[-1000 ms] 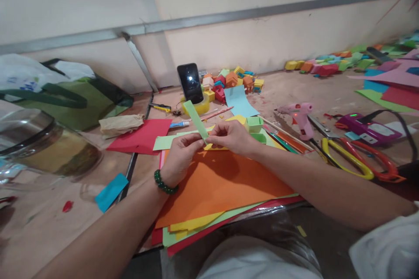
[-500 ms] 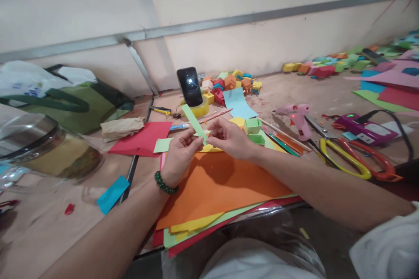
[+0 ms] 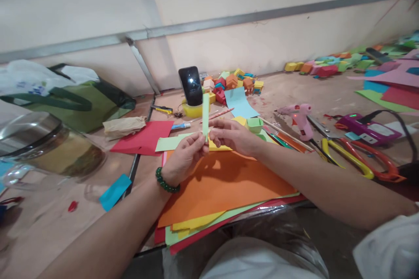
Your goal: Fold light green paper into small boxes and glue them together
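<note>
A narrow light green paper strip (image 3: 205,115) stands upright between my two hands, above a stack of coloured sheets. My left hand (image 3: 187,154), with a green bead bracelet at the wrist, pinches the strip's lower end between thumb and finger. Opposite it, my right hand (image 3: 234,137) has bent fingers whose tips meet the same lower end. Beneath both hands lies an orange sheet (image 3: 225,183) on top of yellow, green and red ones. Just beyond my right hand sits a small folded green paper box (image 3: 254,124); another is partly hidden behind the hand.
A phone (image 3: 191,86) leans at a yellow tape roll (image 3: 196,108), near a heap of small paper boxes (image 3: 231,82). To the right lie a pink glue gun (image 3: 303,120), scissors (image 3: 350,157) and a purple device (image 3: 368,128). A glass jug (image 3: 62,152) stands left.
The green strip has turned from leaning left to nearly upright. My right fingers have shifted slightly and lifted a little, while my left hand keeps its pinch.
</note>
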